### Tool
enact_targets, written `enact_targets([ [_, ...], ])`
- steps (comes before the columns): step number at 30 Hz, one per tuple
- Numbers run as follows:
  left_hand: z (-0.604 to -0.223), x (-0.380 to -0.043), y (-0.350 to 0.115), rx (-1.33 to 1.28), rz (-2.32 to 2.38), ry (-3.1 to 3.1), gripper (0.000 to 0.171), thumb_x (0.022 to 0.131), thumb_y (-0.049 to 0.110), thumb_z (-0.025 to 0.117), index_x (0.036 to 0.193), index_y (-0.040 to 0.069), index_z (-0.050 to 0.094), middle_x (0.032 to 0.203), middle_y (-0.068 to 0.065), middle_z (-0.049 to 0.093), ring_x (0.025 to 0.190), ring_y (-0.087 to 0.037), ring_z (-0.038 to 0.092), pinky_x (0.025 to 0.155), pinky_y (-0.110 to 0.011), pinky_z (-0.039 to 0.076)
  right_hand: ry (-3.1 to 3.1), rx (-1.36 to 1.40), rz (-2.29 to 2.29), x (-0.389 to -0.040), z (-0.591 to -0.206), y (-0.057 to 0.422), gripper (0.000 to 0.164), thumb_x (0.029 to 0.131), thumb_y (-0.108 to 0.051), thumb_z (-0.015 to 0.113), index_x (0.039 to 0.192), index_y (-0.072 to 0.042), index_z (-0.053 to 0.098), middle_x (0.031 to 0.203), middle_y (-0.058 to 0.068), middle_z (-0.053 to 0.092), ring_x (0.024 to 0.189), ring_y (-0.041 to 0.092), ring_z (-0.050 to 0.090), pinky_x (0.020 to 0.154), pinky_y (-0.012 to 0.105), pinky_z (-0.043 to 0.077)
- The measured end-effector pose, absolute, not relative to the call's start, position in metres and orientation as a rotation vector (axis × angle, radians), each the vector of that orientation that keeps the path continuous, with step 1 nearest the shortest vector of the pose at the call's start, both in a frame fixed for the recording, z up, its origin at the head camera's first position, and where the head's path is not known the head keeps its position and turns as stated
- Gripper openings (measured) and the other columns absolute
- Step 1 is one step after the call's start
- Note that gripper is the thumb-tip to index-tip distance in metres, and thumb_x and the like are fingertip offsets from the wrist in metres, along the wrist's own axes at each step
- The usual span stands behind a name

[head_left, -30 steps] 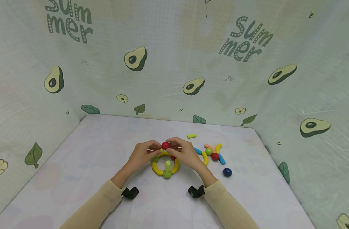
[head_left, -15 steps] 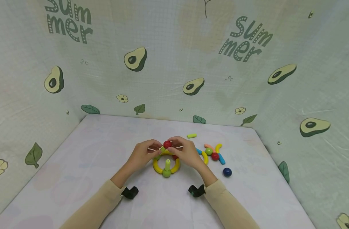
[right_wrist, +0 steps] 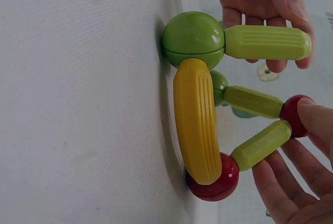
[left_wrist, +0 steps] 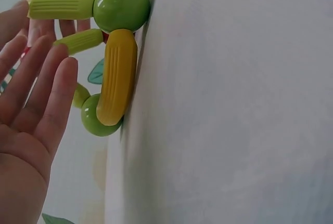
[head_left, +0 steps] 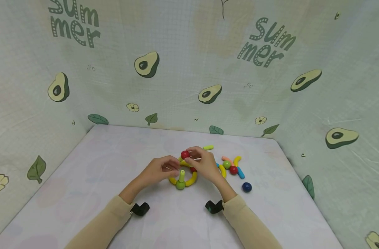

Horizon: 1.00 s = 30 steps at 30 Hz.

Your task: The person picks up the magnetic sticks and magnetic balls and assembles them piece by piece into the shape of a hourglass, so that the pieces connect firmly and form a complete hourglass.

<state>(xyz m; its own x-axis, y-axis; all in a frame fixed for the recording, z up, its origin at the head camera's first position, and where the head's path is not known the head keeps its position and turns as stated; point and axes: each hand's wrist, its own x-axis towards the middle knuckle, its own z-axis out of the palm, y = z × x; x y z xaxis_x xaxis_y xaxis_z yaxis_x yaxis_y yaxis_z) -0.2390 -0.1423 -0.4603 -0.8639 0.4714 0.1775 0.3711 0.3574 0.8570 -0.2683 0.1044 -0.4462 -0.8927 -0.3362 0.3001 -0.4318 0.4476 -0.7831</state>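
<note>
A ring of yellow curved rods [head_left: 192, 180], joined by balls, lies on the table. From its near green ball [head_left: 180, 185] a light green rod [head_left: 182, 175] stands upright. Two more light green rods [right_wrist: 261, 144] rise slanting from a lower red ball [right_wrist: 216, 180] and the other green ball [right_wrist: 219, 86], meeting at an upper red ball [right_wrist: 295, 115]. My right hand [head_left: 205, 165] pinches this upper red ball between thumb and fingers. Beside the upright rod, my left hand [head_left: 158, 170] holds nothing, its fingers loosely extended in the left wrist view.
To the right lies a cluster of blue, yellow and pink rods with a green ball [head_left: 227, 164] and a red ball [head_left: 234, 170]. A dark blue ball [head_left: 246, 187] sits nearer. One loose light green rod [head_left: 208, 147] lies behind my right hand.
My left hand has come off the assembly's left side and moved slightly nearer. My right hand and the upper red ball have shifted right and away, and the ring has shifted with them.
</note>
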Motion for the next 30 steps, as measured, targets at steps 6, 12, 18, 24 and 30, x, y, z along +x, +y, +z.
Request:
enact_targets([
  [6,-0.465,-0.239,-0.141,0.813,1.553,2.424,0.033,0.094,0.027,0.084,0.123,0.016,0.072,0.114,0.003,0.076,0.106,-0.015,0.073,0.094,-0.028,0.06,-2.582,0.667,1.434,-0.269,-0.447,0.105,0.034,0.096,-0.02,0.082,0.128,-0.018,0.071,0.11,-0.001,0.078,0.103,0.018,0.074,0.089,0.035,0.063],
  [12,-0.464,-0.238,-0.138,0.812,1.537,2.418,0.026,0.096,0.024,0.082,0.12,0.019,0.072,0.109,0.005,0.077,0.103,-0.014,0.073,0.093,-0.027,0.06,-2.586,0.67,1.447,-0.269,-0.447,0.105,0.034,0.096,-0.021,0.081,0.128,-0.017,0.071,0.111,0.0,0.079,0.104,0.019,0.075,0.09,0.035,0.063],
  [18,-0.464,-0.235,-0.136,0.806,1.544,2.417,0.026,0.096,0.022,0.082,0.12,0.018,0.072,0.11,0.004,0.077,0.103,-0.014,0.074,0.091,-0.027,0.061,-2.597,0.686,1.453,-0.268,-0.445,0.106,0.035,0.097,-0.02,0.081,0.13,-0.017,0.071,0.115,0.001,0.079,0.106,0.02,0.074,0.092,0.038,0.063],
  [24,-0.467,-0.235,-0.133,0.789,1.534,2.477,0.027,0.097,0.024,0.08,0.122,0.019,0.072,0.109,0.006,0.077,0.102,-0.012,0.073,0.09,-0.027,0.061,-2.629,0.711,1.451,-0.268,-0.443,0.108,0.036,0.098,-0.021,0.079,0.133,-0.018,0.069,0.118,0.002,0.078,0.109,0.021,0.074,0.095,0.04,0.062],
  [30,-0.468,-0.235,-0.131,0.738,1.555,2.516,0.03,0.097,0.022,0.081,0.124,0.017,0.069,0.111,0.003,0.078,0.102,-0.012,0.074,0.089,-0.027,0.061,-2.667,0.754,1.42,-0.27,-0.442,0.111,0.038,0.101,-0.021,0.076,0.138,-0.018,0.067,0.121,0.004,0.077,0.112,0.022,0.073,0.096,0.039,0.061],
])
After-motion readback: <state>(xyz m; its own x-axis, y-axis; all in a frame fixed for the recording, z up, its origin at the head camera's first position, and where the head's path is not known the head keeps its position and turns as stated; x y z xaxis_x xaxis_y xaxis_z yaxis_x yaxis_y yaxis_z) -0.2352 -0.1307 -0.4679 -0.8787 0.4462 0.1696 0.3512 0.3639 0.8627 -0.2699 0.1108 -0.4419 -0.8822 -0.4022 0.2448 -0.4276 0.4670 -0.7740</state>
